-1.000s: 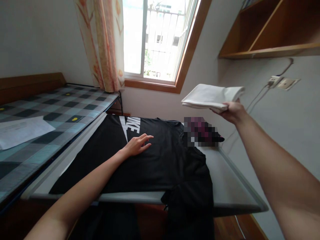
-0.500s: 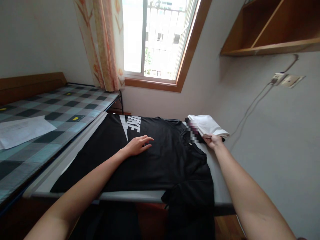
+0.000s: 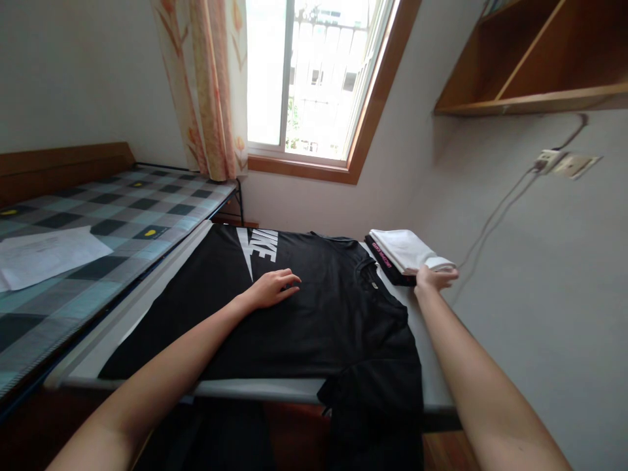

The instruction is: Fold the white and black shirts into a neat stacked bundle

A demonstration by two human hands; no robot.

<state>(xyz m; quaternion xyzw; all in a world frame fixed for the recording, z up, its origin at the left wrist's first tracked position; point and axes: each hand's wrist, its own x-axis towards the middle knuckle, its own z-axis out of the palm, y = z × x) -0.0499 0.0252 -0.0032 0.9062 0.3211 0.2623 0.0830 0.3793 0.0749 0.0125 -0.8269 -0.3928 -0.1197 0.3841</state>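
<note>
A black T-shirt [image 3: 314, 314] with white lettering and a white swoosh lies spread on a pale table [image 3: 255, 387], its near sleeve hanging over the front edge. My left hand [image 3: 275, 288] is over the middle of the shirt, palm down, with loosely bent fingers apart and nothing in them. At the far right end sits a folded white garment [image 3: 405, 250] on top of folded dark clothing [image 3: 383, 259] with pink lettering. My right hand [image 3: 434, 277] is against the near right corner of this stack, fingers stretched out along its edge; the exact contact is partly hidden.
To the left, a bed with a checked mattress [image 3: 186, 206] adjoins the table, with white papers [image 3: 53, 255] on it. Behind are a curtain [image 3: 213, 91] and a window [image 3: 318, 85]. A wooden shelf [image 3: 534, 101], wall socket [image 3: 564, 162] and hanging cable are on the right.
My right hand has shifted slightly right along the stack, its fingers now extended rather than curled under the edge. The left hand has hardly moved. The view has tilted a little.
</note>
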